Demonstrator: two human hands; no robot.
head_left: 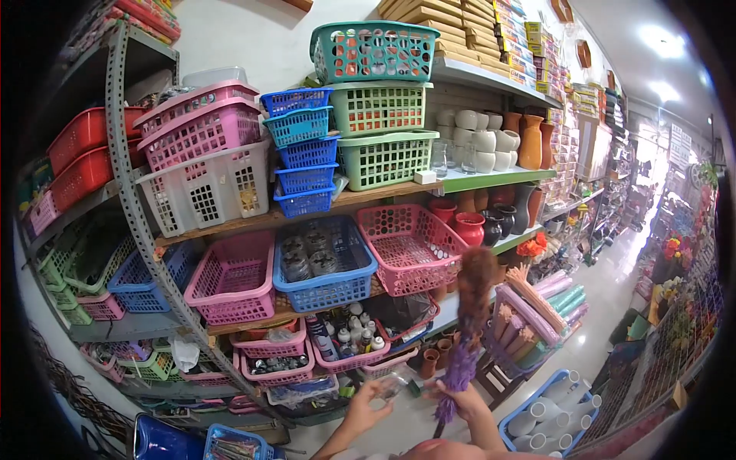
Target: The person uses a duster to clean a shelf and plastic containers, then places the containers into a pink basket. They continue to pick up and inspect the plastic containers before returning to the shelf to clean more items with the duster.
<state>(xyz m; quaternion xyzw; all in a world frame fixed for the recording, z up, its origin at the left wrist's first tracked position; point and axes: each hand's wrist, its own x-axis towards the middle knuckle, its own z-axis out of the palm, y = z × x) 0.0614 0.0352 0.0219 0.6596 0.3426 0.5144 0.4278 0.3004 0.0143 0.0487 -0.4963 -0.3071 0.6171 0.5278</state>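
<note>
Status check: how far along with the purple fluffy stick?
Done: the purple fluffy stick is picked up, upright, clear of the shelves. In hand: the right hand grips its lower end; the left hand pinches a small clear item beside it, too blurred to identify. Left: stick and item are not yet put anywhere; the blue basket of dark jars sits ahead, untouched.

A long fluffy duster (466, 337), brown tuft on top and purple strands lower down, stands nearly upright, its tip just right of the pink plastic lattice basket (410, 245), its base in the right hand (460, 400). Below that basket, a small clear blurred object (391, 387) sits at the left hand (368, 406)
</note>
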